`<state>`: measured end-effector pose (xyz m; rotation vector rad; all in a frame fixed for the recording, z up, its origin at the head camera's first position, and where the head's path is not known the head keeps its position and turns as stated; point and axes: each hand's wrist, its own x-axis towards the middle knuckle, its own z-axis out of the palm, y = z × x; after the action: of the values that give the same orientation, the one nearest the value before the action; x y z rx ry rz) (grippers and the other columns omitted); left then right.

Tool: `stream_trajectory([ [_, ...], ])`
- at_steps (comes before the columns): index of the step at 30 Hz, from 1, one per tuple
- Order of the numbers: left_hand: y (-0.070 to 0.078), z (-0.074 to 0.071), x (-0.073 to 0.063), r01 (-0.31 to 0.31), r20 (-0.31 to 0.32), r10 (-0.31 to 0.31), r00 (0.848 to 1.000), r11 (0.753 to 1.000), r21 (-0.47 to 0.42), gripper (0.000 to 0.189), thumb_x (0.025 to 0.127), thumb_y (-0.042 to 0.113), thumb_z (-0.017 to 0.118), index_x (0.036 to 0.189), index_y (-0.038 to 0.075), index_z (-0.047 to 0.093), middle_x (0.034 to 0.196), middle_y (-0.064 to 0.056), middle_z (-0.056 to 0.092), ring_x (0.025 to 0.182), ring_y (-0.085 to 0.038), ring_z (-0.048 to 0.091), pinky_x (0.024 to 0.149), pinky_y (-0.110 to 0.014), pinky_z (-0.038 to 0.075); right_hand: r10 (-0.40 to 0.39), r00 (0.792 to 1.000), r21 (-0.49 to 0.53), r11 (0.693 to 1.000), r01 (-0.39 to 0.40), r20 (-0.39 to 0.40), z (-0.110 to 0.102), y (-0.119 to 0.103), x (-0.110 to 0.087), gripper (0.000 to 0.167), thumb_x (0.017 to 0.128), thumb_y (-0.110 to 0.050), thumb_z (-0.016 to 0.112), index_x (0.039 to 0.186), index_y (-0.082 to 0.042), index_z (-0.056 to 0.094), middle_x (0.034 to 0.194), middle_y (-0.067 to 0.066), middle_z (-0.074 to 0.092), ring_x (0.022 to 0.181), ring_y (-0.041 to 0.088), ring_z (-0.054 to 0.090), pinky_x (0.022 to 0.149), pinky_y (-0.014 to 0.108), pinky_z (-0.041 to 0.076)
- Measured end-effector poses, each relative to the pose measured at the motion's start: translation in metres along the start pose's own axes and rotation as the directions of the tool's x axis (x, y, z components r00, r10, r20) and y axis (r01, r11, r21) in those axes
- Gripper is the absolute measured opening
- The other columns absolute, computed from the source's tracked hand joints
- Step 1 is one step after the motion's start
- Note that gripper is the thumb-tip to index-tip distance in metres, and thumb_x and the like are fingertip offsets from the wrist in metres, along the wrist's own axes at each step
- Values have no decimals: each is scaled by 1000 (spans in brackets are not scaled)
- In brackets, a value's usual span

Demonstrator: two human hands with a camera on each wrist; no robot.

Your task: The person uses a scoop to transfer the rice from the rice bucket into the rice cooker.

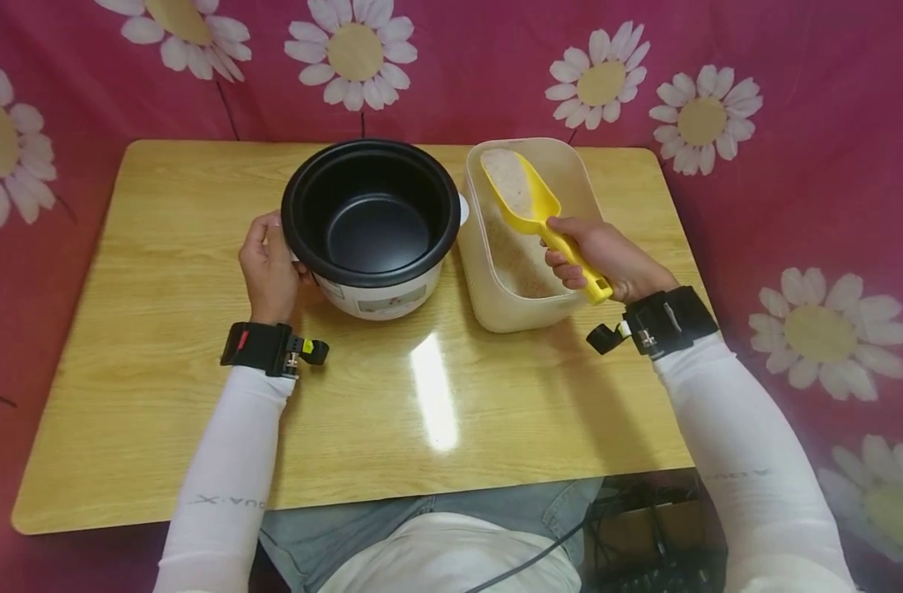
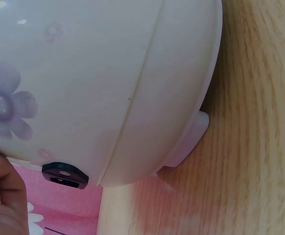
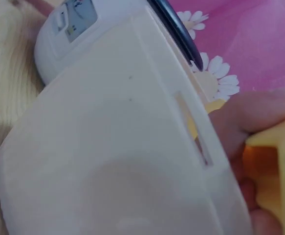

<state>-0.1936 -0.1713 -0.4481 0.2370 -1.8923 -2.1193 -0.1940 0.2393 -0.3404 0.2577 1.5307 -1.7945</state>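
In the head view, a white rice cooker [image 1: 392, 302] stands lidless on the table, its black inside bare. My left hand [image 1: 269, 268] grips it at its left side handle, with curled fingers [image 2: 3, 181] showing at the edge of the left wrist view. My right hand [image 1: 610, 257] holds a yellow scoop [image 1: 544, 200] by its handle. Pale grains [image 1: 507, 175], looking like rice, heap in the scoop's bowl. The scoop is over an open cream plastic bin [image 1: 496, 311], which has more grain [image 1: 521, 263] along its bottom.
Cooker and bin stand side by side near the back of the wooden table [image 1: 162, 329]. A pink cloth with white daisies [image 1: 459, 66] hangs behind and around it. Cables [image 1: 615, 527] lie below the front edge at right.
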Motion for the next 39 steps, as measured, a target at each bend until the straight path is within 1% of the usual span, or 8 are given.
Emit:
stream_trajectory([
  [6, 1, 3, -2, -24, -5, 24, 1000, 1000, -9, 21, 108, 33, 51, 112, 21, 68, 64, 7, 58, 44, -12, 49, 43, -22, 45, -47, 999, -48, 998, 47, -11, -1, 1, -1, 32, 111, -38, 39, 110, -6, 39, 69, -1, 51, 45, 8, 43, 41, 18, 40],
  [12, 0, 2, -1, -50, -14, 50, 999, 999, 3, 19, 109, 33, 50, 109, 24, 67, 63, 9, 57, 45, -8, 48, 43, -21, 44, -89, 996, -2, 996, 89, 5, -1, 1, -1, 32, 112, -38, 38, 115, -7, 36, 70, -1, 51, 46, 9, 44, 42, 18, 40],
  [22, 1, 1, 0, -32, -15, 32, 999, 999, -3, 18, 109, 32, 50, 109, 24, 67, 66, 8, 58, 46, -7, 50, 44, -21, 44, -123, 992, 61, 991, 121, 32, -2, 4, -1, 32, 111, -38, 39, 118, -7, 35, 70, -1, 51, 46, 9, 45, 42, 18, 41],
  [25, 0, 3, -1, -33, -7, 33, 999, 999, 10, 19, 109, 34, 50, 109, 25, 67, 66, 9, 58, 46, -7, 50, 45, -21, 44, -105, 994, 51, 993, 104, 17, -2, 3, -3, 30, 112, -37, 37, 118, -8, 35, 70, -1, 51, 45, 9, 44, 42, 18, 41],
  [28, 0, 4, -2, -8, -2, 8, 1000, 1000, 5, 21, 108, 35, 51, 111, 24, 67, 68, 8, 58, 47, -8, 49, 45, -22, 44, -93, 996, 21, 995, 93, 5, 1, 1, -6, 29, 112, -37, 36, 118, -8, 35, 70, -1, 51, 45, 9, 44, 43, 18, 41],
  [33, 1, 4, 0, 7, -10, -7, 1000, 1000, -9, 23, 108, 35, 51, 114, 21, 68, 68, 6, 58, 47, -9, 49, 44, -23, 43, -114, 993, -19, 993, 115, 30, 17, -9, -12, 31, 112, -37, 39, 116, -7, 37, 71, -1, 52, 46, 9, 45, 43, 18, 41],
  [35, 1, 4, 0, 3, -13, -3, 1000, 1000, -17, 23, 108, 34, 51, 113, 20, 68, 67, 6, 58, 47, -10, 49, 44, -23, 44, -115, 992, -38, 992, 117, 46, 28, -15, -13, 31, 111, -38, 41, 115, -7, 37, 72, -1, 52, 47, 9, 45, 44, 18, 41],
  [39, 1, 4, 0, 14, -13, -14, 1000, 999, -40, 21, 108, 33, 51, 110, 21, 68, 65, 6, 58, 46, -10, 50, 43, -22, 44, -91, 995, -106, 990, 96, 46, 53, -22, -11, 31, 111, -38, 42, 111, -7, 40, 70, -1, 51, 46, 9, 43, 43, 18, 41],
])
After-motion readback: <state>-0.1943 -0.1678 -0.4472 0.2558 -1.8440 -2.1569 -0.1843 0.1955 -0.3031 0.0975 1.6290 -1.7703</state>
